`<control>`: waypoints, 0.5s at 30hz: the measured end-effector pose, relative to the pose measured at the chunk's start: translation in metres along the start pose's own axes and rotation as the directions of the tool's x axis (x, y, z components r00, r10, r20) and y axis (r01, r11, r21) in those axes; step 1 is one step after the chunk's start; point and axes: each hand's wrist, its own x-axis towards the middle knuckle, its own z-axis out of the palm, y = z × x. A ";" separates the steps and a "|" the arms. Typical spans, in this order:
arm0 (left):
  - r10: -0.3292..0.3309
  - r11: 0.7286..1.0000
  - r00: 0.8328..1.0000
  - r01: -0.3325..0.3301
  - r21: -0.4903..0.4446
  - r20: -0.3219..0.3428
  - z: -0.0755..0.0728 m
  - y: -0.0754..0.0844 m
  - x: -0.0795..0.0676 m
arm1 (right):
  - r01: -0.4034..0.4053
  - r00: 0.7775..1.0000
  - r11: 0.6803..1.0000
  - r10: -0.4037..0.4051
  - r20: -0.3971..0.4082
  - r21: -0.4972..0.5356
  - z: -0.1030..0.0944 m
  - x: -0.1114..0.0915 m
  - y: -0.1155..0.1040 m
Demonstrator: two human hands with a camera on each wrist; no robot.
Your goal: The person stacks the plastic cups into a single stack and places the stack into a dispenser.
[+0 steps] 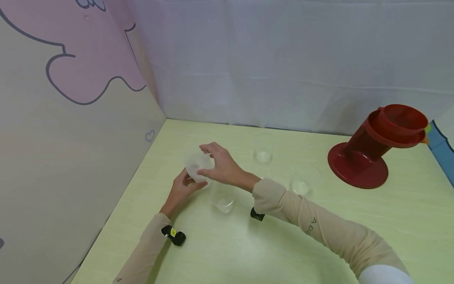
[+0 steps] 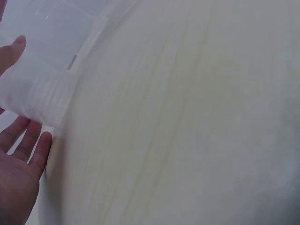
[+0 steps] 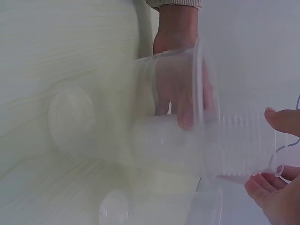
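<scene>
In the head view, both hands are on a stack of clear plastic cups (image 1: 197, 162) just above the table's left part. My left hand (image 1: 180, 193) holds the stack low, thumb and fingers on either side; its fingers (image 2: 41, 150) show beneath the cups in the left wrist view. My right hand (image 1: 224, 165) grips the upper end near the rims, its thumb (image 3: 283, 121) and fingers spread around them. Several ridged rims of the nested cups (image 3: 241, 145) show in the right wrist view. A single clear cup (image 1: 224, 202) stands right beside the hands.
Another clear cup (image 1: 263, 154) stands behind the right forearm, and one more (image 1: 300, 185) farther right. A red holder (image 1: 369, 148) with a round base stands at the back right. Walls border the table (image 1: 227, 252) at the left and back.
</scene>
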 end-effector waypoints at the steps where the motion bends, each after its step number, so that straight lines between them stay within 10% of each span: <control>1: -0.003 1.000 1.000 0.003 0.002 -0.001 0.000 0.000 0.000 | -0.001 1.000 1.000 0.001 0.001 -0.006 0.000 0.000 0.000; 15: 0.006 1.000 1.000 -0.006 -0.004 0.006 -0.001 -0.001 0.000 | -0.025 1.000 1.000 0.025 0.010 -0.007 0.003 -0.004 0.007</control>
